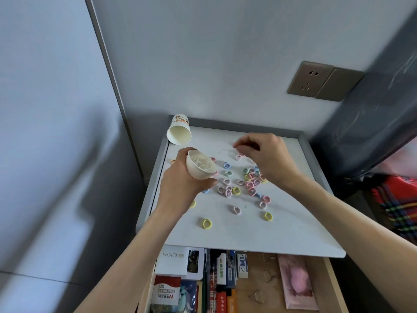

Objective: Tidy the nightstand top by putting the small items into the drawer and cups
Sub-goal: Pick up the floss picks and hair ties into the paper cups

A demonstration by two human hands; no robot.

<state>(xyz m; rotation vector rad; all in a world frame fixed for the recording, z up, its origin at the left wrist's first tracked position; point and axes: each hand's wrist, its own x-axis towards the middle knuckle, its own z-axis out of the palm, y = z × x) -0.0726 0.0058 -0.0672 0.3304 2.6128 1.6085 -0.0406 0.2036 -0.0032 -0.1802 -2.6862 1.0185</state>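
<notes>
Two cups: one held at frame centre-left, one standing above it. Two hands. Roughly forty hair ties across the middle, though the clustered ones blur together. One drawer, bottom.

Left hand is curled tight around a cup; right hand reaches out, fingers pinched together
</notes>
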